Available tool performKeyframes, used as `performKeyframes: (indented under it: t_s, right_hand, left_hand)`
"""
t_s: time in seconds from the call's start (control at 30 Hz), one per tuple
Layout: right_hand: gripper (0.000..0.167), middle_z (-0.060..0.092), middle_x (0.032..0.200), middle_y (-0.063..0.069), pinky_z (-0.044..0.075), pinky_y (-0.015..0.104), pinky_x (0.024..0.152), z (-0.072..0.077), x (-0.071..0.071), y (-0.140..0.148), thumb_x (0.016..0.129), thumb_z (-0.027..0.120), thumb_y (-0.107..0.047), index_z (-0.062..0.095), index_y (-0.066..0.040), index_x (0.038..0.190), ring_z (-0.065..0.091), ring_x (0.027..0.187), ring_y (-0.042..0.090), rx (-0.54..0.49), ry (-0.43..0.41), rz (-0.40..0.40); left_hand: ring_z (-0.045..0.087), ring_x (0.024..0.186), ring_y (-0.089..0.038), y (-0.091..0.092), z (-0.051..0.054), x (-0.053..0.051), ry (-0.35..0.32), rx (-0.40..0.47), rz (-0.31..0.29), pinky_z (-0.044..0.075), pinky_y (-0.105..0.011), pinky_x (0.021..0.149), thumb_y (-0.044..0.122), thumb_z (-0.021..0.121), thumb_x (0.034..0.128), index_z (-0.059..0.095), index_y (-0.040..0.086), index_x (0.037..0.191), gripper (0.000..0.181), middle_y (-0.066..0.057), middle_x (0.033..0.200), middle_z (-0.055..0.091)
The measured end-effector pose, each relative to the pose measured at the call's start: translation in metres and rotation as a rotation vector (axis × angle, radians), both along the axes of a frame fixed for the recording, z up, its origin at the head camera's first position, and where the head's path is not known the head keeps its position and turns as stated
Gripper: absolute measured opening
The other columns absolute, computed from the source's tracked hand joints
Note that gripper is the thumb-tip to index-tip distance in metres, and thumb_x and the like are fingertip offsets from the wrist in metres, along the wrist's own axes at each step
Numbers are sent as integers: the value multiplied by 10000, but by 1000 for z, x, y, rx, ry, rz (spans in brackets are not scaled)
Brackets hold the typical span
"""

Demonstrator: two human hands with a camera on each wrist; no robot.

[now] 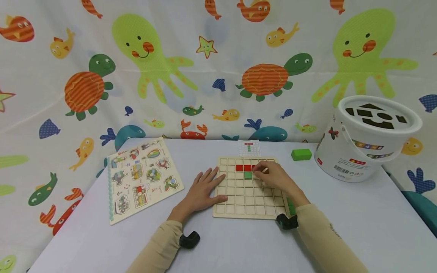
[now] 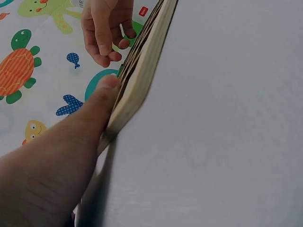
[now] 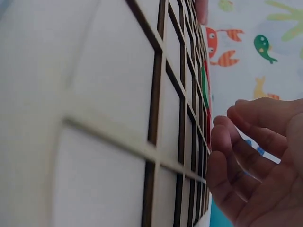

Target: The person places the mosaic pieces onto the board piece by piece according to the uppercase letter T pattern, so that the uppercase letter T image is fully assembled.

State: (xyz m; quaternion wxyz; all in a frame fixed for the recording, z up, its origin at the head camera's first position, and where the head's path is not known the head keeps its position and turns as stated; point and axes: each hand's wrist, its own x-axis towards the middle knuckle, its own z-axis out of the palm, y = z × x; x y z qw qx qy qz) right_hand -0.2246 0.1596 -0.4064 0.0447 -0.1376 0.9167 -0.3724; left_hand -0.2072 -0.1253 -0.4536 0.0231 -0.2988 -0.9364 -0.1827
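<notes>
A wooden grid board [image 1: 239, 209] lies on the table, with a row of red squares [image 1: 243, 168] in its upper part and a green square [image 1: 248, 174] just below them. My left hand [image 1: 201, 191] rests spread at the board's left edge; in the left wrist view its thumb [image 2: 106, 90] lies along the wooden rim [image 2: 137, 90]. My right hand [image 1: 274, 176] is over the upper right of the grid, fingertips at the right end of the red row. In the right wrist view that hand [image 3: 255, 156] has loosely bent fingers, and no piece shows in them.
Behind the board lies a small pattern card [image 1: 249, 148]. A green block [image 1: 301, 154] sits to the right, near a white lidded bucket [image 1: 362, 151]. Another green piece [image 1: 291, 206] is partly hidden by my right forearm. At left lies a picture board [image 1: 146, 180].
</notes>
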Motion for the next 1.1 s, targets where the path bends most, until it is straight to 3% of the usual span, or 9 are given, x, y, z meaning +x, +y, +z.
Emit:
performKeyframes:
  t_s: [0.57, 0.8, 1.1]
  right_hand:
    - [159, 655, 970, 56, 476, 307, 756, 10, 24, 48, 926, 591, -184, 651, -85, 1034, 581, 865, 192, 48, -4, -35]
    - [171, 648, 974, 56, 478, 296, 721, 11, 35, 55, 931, 585, -196, 647, -80, 1041, 583, 872, 186, 46, -14, -11]
    - [213, 653, 974, 23, 485, 247, 672, 8, 57, 73, 929, 605, -267, 639, -99, 1055, 578, 858, 146, 82, -23, -9]
  left_hand:
    - [176, 1465, -297, 0, 0, 0, -7, 8, 8, 129, -539, 1165, 592, 580, 836, 333, 229, 1480, 779, -57, 1584, 202]
    - [178, 1465, -293, -4, -1, 1, 7, 25, 20, 136, -542, 1160, 592, 592, 828, 349, 238, 1472, 775, -56, 1581, 213]
    - [156, 1472, -279, -1, -4, -1, -1, 20, 9, 123, -525, 1170, 628, 556, 834, 335, 264, 1476, 770, -46, 1586, 199]
